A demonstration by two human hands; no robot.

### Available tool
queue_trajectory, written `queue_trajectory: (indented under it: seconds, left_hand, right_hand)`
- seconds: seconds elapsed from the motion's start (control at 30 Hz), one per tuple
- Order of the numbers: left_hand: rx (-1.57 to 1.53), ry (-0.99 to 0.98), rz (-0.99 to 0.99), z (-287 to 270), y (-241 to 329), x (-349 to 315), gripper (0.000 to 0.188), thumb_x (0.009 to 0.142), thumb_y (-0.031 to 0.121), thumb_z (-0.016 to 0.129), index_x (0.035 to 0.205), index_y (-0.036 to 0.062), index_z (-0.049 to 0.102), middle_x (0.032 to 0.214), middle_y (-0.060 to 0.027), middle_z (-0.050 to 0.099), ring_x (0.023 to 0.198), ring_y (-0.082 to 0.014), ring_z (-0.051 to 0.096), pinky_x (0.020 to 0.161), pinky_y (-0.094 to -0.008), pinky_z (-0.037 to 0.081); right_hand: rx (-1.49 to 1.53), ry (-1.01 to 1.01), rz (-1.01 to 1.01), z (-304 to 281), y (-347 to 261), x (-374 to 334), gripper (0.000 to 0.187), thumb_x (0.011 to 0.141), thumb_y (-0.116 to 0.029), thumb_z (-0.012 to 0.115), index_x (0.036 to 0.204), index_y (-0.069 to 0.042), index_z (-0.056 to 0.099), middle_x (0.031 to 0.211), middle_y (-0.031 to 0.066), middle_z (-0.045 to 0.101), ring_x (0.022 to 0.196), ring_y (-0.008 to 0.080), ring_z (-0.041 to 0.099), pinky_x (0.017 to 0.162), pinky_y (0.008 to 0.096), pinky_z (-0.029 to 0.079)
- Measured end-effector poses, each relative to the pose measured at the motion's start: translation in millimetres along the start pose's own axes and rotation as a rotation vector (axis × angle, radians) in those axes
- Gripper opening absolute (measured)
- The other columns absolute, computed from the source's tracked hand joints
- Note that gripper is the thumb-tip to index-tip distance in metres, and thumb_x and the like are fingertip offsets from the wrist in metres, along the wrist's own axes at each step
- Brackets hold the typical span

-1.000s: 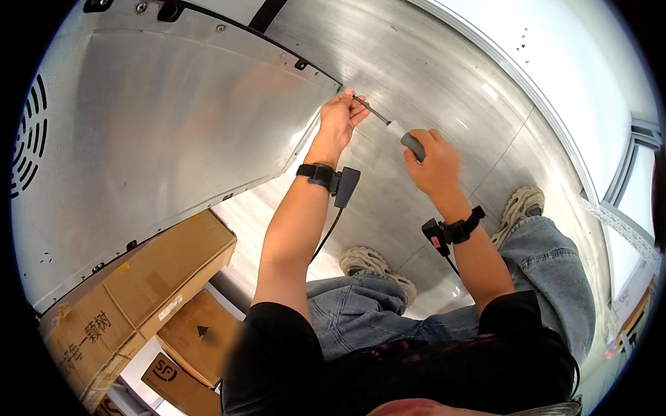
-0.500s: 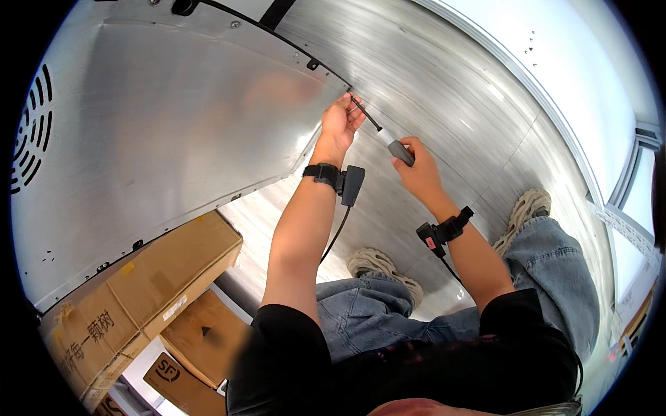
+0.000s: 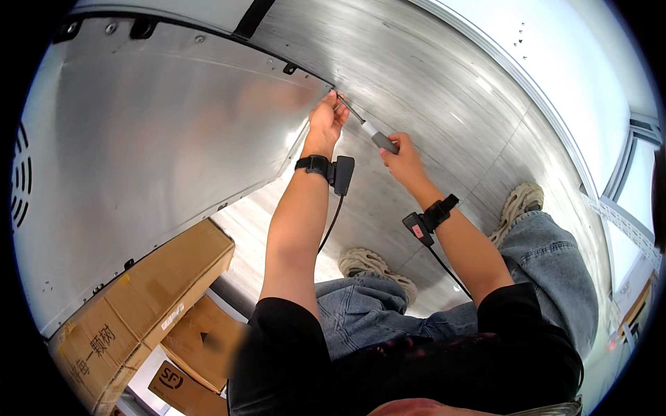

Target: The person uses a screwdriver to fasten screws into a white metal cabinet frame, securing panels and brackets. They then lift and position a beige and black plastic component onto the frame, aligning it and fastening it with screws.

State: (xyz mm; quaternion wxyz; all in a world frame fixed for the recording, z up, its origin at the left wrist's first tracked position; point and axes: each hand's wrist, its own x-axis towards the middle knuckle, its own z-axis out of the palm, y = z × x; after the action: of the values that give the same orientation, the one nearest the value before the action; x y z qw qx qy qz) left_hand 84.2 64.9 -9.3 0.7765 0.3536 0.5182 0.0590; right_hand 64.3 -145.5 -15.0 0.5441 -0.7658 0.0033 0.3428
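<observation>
Screwdriver [image 3: 370,130] is held aslant above the floor [image 3: 451,104], between the two hands, its shaft pointed toward the near corner of the metal panel [image 3: 180,139]. The grey end of its handle is gripped by the right hand [image 3: 404,161], with the fingers curled closely around it; the white front part is left uncovered. The left hand [image 3: 328,118] is placed at the panel's corner, beside the shaft's tip, with its fingers partly bent. Whether the shaft or something small is pinched there cannot be told, nor whether the panel is touched by the tip.

Black straps are worn on both wrists, the left strap [image 3: 313,164] and the right strap [image 3: 439,213], each fitted with a dark block and a cable. Slots [image 3: 23,177] are cut in the panel's far left side. Below the panel, a long carton [image 3: 149,295] is seen, with smaller cartons [image 3: 202,340] beside it.
</observation>
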Motion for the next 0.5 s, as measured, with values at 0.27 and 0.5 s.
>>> queue_trajectory:
  seconds: [0.27,0.5]
  left_hand:
    - [-0.095,0.024,0.003,-7,-7,23,0.011,0.094,0.018,0.051,0.092,0.0103,0.059,0.081,0.0006,0.060,0.068,-0.0103,0.054,0.059,-0.0250,0.050]
    - [-0.134,-0.039,-0.026,-10,-5,29,0.009,0.092,0.018,0.053,0.091,0.0124,0.060,0.080,0.0018,0.062,0.068,-0.0096,0.054,0.061,-0.0250,0.048]
  right_hand:
    - [0.027,-0.048,-0.013,6,-3,13,0.034,0.082,-0.020,0.065,0.109,-0.006,0.051,0.083,0.0136,0.060,0.074,0.0257,0.059,0.068,0.0360,0.045]
    - [0.032,-0.047,-0.032,0,-4,13,0.033,0.082,-0.018,0.064,0.110,-0.006,0.051,0.081,0.0123,0.059,0.071,0.0242,0.057,0.066,0.0350,0.044]
